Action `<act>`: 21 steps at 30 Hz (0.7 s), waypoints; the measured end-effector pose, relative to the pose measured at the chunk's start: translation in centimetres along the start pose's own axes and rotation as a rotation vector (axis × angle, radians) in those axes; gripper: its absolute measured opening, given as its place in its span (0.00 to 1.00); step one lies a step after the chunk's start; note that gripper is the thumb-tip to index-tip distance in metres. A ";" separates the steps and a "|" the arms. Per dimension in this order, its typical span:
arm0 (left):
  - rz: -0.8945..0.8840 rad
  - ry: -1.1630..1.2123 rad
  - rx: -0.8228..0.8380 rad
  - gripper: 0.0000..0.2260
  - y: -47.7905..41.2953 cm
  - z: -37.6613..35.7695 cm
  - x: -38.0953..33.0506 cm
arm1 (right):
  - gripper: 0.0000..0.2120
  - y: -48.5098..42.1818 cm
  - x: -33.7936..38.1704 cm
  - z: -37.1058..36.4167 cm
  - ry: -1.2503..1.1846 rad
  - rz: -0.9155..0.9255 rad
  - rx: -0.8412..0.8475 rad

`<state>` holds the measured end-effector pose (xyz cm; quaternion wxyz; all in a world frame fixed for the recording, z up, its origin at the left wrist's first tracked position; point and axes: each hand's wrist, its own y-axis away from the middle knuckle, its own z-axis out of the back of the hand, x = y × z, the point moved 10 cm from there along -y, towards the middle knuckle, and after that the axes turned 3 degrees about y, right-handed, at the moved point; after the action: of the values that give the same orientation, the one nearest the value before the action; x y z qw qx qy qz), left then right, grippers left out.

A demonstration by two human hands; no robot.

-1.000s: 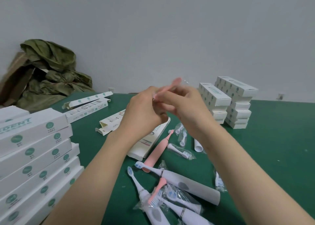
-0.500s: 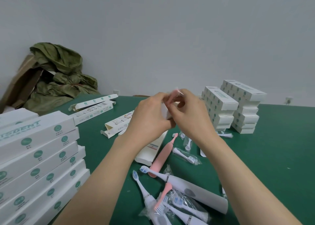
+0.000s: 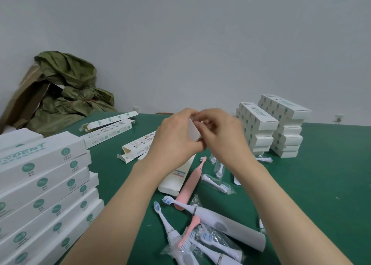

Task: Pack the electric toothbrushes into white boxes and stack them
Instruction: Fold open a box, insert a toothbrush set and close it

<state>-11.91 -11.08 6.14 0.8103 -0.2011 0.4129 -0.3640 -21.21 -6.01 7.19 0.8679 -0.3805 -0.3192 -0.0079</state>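
The left hand [image 3: 176, 138] grips a small white cardboard box [image 3: 193, 131] above the green table [image 3: 321, 184], and the right hand [image 3: 220, 136] pinches its top end. I would hold the box firmly and fold the flap straight. A slim pink plastic toothbrush [image 3: 190, 182] lies unpacked below.

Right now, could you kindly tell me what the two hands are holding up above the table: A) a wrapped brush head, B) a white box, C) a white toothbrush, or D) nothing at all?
B: the left hand and the right hand both hold a white box raised above the green table.
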 end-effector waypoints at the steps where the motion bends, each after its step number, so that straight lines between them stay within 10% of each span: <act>1: 0.006 -0.004 0.017 0.23 0.0 -0.2 0.1 | 0.08 0.0 0.2 -1.1 0.104 0.046 0.094; 17: -0.101 0.008 0.218 0.44 0.5 -2.1 -0.2 | 0.13 0.4 -5.1 1.5 -0.315 -0.411 -0.037; 21: -0.009 0.226 0.047 0.34 0.3 -1.0 0.7 | 0.15 0.9 -4.9 1.5 -0.423 -0.441 -0.031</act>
<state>-12.37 -11.43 5.01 0.7613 -0.1415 0.4922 -0.3978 -25.73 -5.53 4.61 0.7537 -0.3083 -0.5676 -0.1214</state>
